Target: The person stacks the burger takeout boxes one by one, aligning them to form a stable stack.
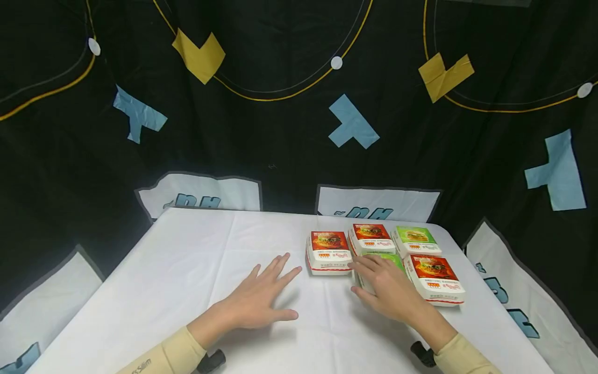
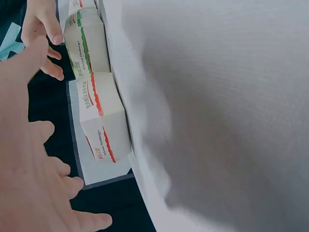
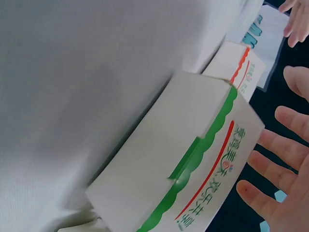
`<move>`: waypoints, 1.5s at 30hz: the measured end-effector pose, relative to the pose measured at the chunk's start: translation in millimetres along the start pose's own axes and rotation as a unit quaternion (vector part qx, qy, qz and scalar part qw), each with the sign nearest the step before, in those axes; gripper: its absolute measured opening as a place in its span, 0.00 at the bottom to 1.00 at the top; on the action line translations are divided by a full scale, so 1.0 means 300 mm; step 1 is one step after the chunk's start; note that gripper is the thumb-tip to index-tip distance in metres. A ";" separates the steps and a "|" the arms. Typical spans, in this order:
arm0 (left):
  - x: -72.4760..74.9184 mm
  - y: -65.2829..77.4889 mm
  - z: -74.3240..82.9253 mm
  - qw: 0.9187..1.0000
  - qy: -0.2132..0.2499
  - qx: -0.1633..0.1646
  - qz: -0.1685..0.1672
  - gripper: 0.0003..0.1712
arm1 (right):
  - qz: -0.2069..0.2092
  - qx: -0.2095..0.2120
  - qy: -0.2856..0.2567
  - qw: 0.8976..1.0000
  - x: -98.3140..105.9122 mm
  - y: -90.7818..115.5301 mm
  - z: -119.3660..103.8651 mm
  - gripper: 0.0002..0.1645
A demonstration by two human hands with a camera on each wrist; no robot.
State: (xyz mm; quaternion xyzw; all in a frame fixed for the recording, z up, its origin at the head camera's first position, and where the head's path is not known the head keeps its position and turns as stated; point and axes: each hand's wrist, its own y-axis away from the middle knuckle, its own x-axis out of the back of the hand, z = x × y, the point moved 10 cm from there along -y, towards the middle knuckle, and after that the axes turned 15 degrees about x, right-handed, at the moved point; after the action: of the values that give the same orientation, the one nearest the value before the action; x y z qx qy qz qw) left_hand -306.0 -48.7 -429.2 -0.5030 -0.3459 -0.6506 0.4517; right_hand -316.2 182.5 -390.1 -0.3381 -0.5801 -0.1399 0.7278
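My left hand [image 1: 261,298] hovers over the white cloth left of the boxes, its fingers spread and nothing in it. With fingers extended, my right hand [image 1: 388,291] is over a green-topped hamburger box [image 1: 394,258] and covers much of it. In the right wrist view the green-edged carton [image 3: 193,145] shows its side, fingertips close along its lid. Just left of that hand stands a red-topped hamburger box [image 1: 329,253]. Another red-topped box [image 1: 374,240] is behind, and a third red-topped carton [image 1: 434,278] lies to the right.
A second green-topped box [image 1: 416,239] sits at the back right of the group. White cloth covers the table [image 1: 187,249], whose far edge meets a black curtain [image 1: 280,145] with tape pieces on it. A dark strap piece [image 1: 422,354] shows at my right wrist.
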 end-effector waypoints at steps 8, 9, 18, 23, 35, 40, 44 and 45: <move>0.022 -0.010 0.013 0.999 0.016 -0.019 0.027 0.46 | 0.017 -0.026 0.013 0.999 0.014 0.014 0.044 0.34; 0.022 -0.010 0.012 0.999 0.019 -0.020 0.027 0.45 | 0.017 -0.027 0.011 0.999 0.013 0.017 0.049 0.35; 0.022 -0.018 0.010 0.999 0.026 -0.009 0.034 0.42 | 0.019 -0.049 0.021 0.998 0.000 0.041 0.099 0.38; 0.030 -0.026 0.019 0.999 0.032 -0.007 0.031 0.41 | 0.004 -0.062 0.024 0.998 -0.023 0.058 0.122 0.40; 0.043 -0.061 0.049 0.999 0.028 -0.016 0.029 0.40 | -0.023 -0.077 0.018 0.997 -0.068 0.084 0.135 0.44; 0.045 -0.072 0.054 0.999 0.030 -0.018 0.031 0.40 | -0.035 -0.081 0.019 0.996 -0.089 0.090 0.136 0.45; 0.053 -0.086 0.072 0.998 0.027 -0.029 0.045 0.40 | -0.043 -0.086 0.016 0.995 -0.097 0.099 0.141 0.47; 0.054 -0.092 0.077 0.998 0.026 -0.031 0.049 0.40 | -0.043 -0.087 0.015 0.995 -0.098 0.101 0.143 0.47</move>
State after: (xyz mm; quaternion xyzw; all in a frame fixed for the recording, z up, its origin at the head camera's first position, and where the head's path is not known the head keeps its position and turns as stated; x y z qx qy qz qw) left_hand -325.2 -22.1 -407.6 -0.5162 -0.2891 -0.6509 0.4757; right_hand -338.8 227.1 -423.4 -0.3729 -0.5685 -0.2259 0.6977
